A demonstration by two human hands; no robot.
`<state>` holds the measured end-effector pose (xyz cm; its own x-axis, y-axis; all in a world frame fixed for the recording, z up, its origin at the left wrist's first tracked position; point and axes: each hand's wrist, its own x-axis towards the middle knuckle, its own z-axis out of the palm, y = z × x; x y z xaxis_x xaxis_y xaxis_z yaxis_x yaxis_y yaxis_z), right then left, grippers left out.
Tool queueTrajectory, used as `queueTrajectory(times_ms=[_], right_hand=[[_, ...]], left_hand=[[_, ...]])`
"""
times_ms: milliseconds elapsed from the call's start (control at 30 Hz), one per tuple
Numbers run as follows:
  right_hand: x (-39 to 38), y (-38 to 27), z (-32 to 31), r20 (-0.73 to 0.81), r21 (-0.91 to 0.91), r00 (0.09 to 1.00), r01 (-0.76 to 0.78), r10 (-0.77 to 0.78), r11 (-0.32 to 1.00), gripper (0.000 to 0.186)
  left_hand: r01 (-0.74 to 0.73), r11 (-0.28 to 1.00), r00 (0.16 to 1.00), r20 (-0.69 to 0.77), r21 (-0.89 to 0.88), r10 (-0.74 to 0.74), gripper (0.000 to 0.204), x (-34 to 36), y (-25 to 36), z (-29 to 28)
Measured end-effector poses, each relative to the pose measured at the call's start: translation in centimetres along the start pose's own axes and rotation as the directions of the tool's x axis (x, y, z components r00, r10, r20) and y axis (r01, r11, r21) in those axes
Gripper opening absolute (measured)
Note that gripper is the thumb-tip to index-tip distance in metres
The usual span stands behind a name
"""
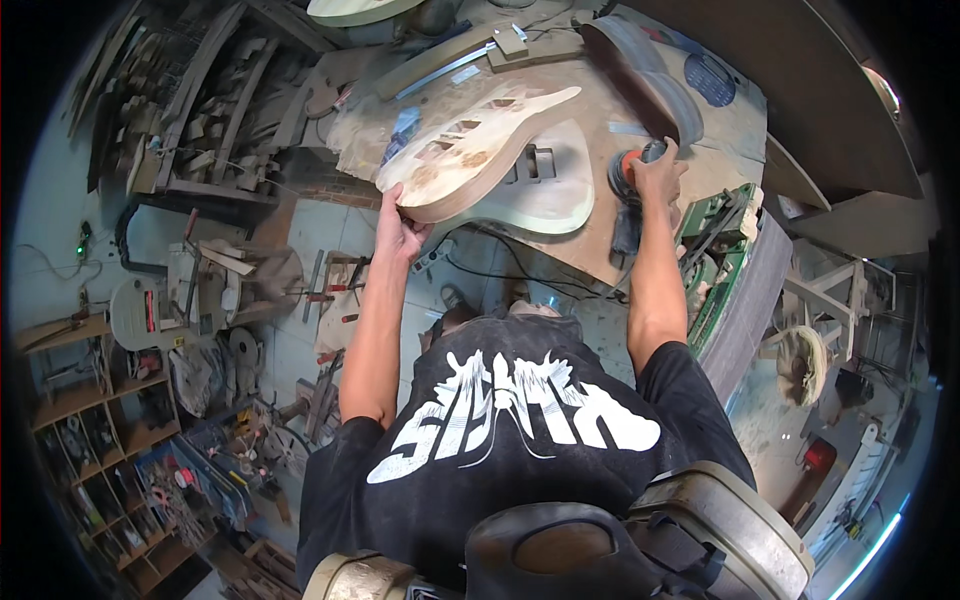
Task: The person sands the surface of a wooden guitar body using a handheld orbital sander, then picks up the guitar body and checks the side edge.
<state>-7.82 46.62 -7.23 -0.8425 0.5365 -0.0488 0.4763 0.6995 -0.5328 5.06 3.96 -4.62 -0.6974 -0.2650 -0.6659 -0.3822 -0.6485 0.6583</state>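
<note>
My left hand (399,226) is closed on the near end of a bare wooden electric guitar body (480,138), which has routed cavities in its face and is tilted up off the bench. Beneath it lies a second, pale guitar body (570,185) with a pickup cavity, flat on the wooden workbench (600,248). My right hand (657,176) wraps round an orbital sander (628,170), black with an orange-red part, at the bench's right side. The sander's dark dust bag or hose end (627,230) points toward me. Part of the sander is hidden by my fingers.
A dark brown guitar body (645,80) lies at the far right of the bench, beside wooden blocks (510,42). Cables (500,265) hang below the front edge. A green crate (718,245) of tools stands right of my forearm. Shelves of wood offcuts (215,110) fill the left.
</note>
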Motion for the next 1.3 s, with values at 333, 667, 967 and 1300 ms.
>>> queueTrajectory(times_ms=[333,667,967,1300], right_hand=[[-0.1,-0.4,0.4,0.014,-0.020,1.000,0.011,-0.011,1.000,0.090],[0.1,-0.5,0.5,0.035,-0.040,0.999,-0.001,0.002,0.999,0.090],[0.2,-0.3,1.0,0.031,-0.085,0.999,0.035,-0.033,0.996,0.088],[1.0,0.3,2.1,0.034,-0.151,0.996,0.083,-0.079,0.985,0.089]], left_hand=[[0.013,1.000,0.999,0.049,-0.025,-0.012,0.055,1.2,-0.2,-1.7],[0.013,0.997,0.998,0.057,-0.079,-0.009,0.050,1.4,0.3,-1.2],[0.010,0.993,1.000,0.011,-0.116,-0.009,0.046,0.0,1.3,0.8],[0.013,0.993,0.998,0.057,-0.113,-0.007,0.047,0.6,0.9,-0.1]])
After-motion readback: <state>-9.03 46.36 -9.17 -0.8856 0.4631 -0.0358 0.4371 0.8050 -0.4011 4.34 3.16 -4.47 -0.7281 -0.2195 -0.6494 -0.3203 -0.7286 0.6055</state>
